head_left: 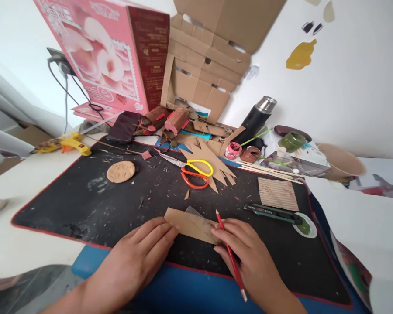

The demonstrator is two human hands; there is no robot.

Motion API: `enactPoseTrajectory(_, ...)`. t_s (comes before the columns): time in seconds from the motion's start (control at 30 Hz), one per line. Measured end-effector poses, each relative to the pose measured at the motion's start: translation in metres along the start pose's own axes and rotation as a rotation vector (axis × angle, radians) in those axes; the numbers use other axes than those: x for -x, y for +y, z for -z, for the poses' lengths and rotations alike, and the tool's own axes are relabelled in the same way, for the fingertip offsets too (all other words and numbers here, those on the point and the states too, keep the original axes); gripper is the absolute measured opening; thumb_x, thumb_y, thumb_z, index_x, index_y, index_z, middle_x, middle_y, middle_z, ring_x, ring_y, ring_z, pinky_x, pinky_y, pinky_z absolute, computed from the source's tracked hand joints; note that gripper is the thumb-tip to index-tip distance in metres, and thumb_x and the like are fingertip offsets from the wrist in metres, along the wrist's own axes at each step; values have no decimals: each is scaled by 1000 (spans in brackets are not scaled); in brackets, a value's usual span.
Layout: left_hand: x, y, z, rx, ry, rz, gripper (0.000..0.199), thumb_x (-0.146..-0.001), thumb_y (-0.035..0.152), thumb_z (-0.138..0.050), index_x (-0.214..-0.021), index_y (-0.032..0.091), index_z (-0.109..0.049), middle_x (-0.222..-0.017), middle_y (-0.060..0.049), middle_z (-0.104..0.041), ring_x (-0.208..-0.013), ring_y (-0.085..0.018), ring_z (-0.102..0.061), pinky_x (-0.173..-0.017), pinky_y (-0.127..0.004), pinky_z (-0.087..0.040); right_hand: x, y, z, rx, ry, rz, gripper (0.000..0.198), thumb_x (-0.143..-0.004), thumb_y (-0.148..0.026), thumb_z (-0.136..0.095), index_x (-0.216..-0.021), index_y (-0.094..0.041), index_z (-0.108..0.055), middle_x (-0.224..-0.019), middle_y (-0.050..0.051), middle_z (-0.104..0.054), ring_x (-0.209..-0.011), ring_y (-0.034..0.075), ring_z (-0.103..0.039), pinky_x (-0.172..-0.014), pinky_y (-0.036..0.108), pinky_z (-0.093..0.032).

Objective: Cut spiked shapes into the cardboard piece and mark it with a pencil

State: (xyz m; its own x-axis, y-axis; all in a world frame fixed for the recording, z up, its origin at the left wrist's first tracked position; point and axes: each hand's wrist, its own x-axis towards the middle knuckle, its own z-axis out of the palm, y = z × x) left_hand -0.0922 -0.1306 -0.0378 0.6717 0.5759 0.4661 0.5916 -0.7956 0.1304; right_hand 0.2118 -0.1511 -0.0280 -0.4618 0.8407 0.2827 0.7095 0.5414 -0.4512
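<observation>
A strip of brown cardboard [193, 226] lies on the black mat in front of me. My left hand [140, 253] grips its left end, fingers pressed together with the thumb hidden beneath. At the strip's right end, my right hand [245, 253] touches the cardboard with its fingertips while holding a red pencil [235, 264], point away from me. Behind the strip shows the corner of a clear, thin piece [195, 211], mostly covered. Beyond lie scissors [186, 165] with one yellow and one orange handle, beside a spiky cut cardboard piece [209, 161].
The black mat [59, 205] carries a round tan disc [121, 172], a utility knife [271, 212], corrugated cardboard [278, 194] and scraps. A yellow glue gun [75, 144] lies left. Paint jars [233, 150], a black thermos [255, 117], a pink box [101, 56] and cardboard box [212, 48] stand behind.
</observation>
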Motion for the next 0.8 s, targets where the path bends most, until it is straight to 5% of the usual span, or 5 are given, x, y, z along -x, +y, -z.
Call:
enactPoseTrajectory(0.37,4,1,5,-78,-166,-17,55,-101,8,-41,-152,20,-60,-155,-9,-64,-127,-28,-65,-96,-37,-60,-15,-8,1,21,-116,27,39,-110,-14,-54,-144,-28,-67,-131,8,-78,-122,31,-67,-100,50,-60)
enactPoseTrajectory(0.8,-3,2,4,-124,-90,-57,41,-105,11,-42,-132,7,-73,-137,-12,-76,-118,-30,-67,-90,-39,-63,-23,-11,-3,-19,-119,13,33,-111,-18,-56,-142,-25,-66,-128,9,-77,-119,31,-66,-98,50,-60)
